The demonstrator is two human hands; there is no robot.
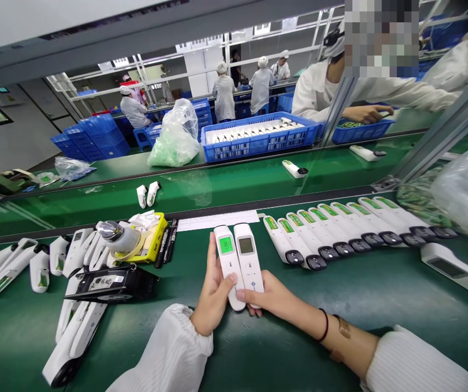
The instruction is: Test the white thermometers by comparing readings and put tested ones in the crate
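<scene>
Centre frame: green-lit infrared thermometer (226, 264) is gripped by left hand (209, 305), fingers closed round it; grey-screen thermometer (247, 261) is gripped likewise by right hand (272, 294). Both are held side by side over green bench (299, 337).

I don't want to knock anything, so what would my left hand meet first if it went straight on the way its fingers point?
Your left hand would probably meet the white paper strip first, though the hand looks raised and might pass above it.
</scene>
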